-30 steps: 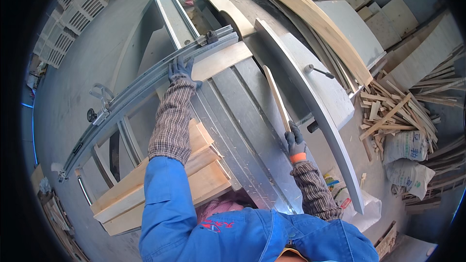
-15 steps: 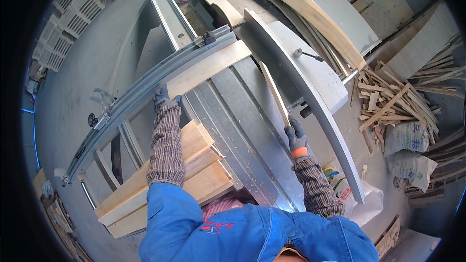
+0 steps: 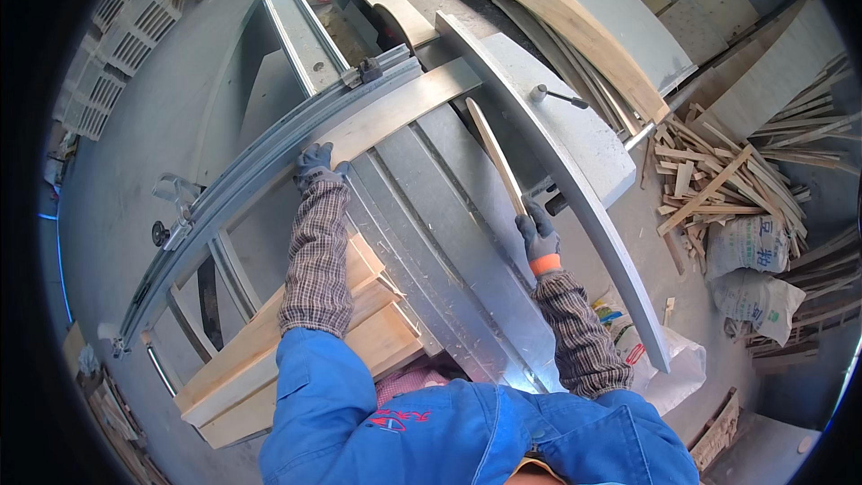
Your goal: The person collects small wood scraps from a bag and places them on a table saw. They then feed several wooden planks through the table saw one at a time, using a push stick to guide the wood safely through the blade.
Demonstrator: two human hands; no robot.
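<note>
A flat pale wooden board (image 3: 404, 106) lies against the grey metal fence (image 3: 269, 137) of a sliding table saw. At the board's near end, my gloved left hand (image 3: 319, 164) grips it, fingers over the end and thumb to the side. The board's other end reaches the long curved-looking metal rip fence (image 3: 566, 171). In my gloved right hand (image 3: 539, 238) is a thin wooden push stick (image 3: 496, 154), its tip pointing away from me over the saw table (image 3: 458, 207). A dark rounded blade guard (image 3: 391, 29) shows beyond the board.
Several stacked boards (image 3: 305, 341) rest beside my left forearm. Sawdust and splinters lie on the table. A lever (image 3: 564, 97) sticks up on the right. Farther right are a heap of offcuts (image 3: 718, 180) and white sacks (image 3: 754, 301) on the floor.
My left hand and the board have moved away from me and to the right, bringing the board's far end to the rip fence. The right hand and push stick have shifted slightly forward.
</note>
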